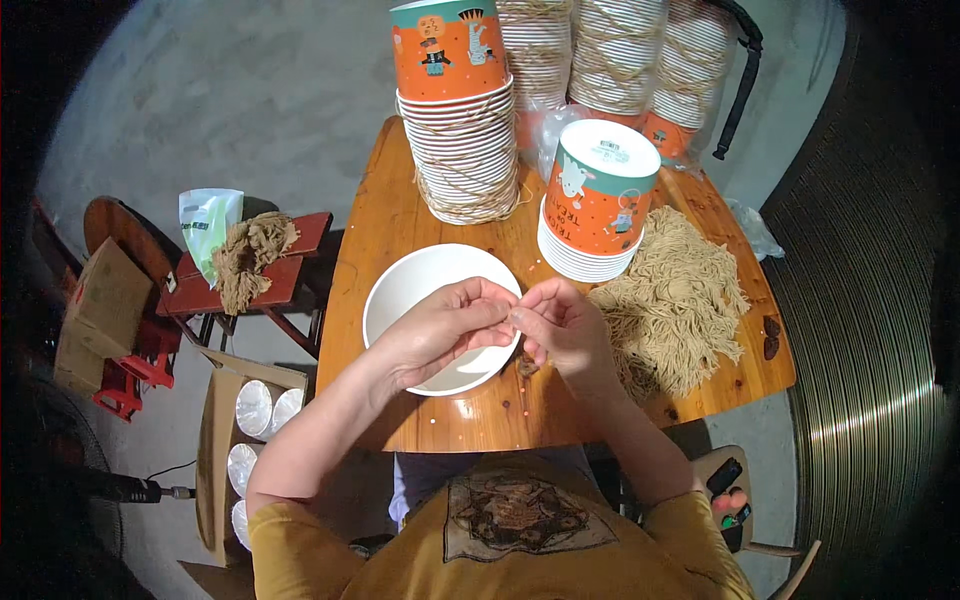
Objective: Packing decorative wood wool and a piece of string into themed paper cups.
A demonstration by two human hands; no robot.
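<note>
My left hand (450,328) and my right hand (568,330) meet fingertip to fingertip above the right side of a round white container (392,292). Both hands are closed in a pinch. Whatever lies between the fingertips is too small or hidden to make out. The container's white inside faces up on the wooden table (460,425). Just beyond my right hand, a short stack of orange and green paper buckets (600,200) stands upside down. To its right lies a loose heap of tan string (680,300), close to my right wrist.
A tall stack of paper buckets (460,150) wound with string stands at the table's back left. More wrapped stacks (615,55) stand behind. On the left are a red bench (250,290) with a tan bundle (255,255) and a cardboard box (215,450) holding wrapped white items.
</note>
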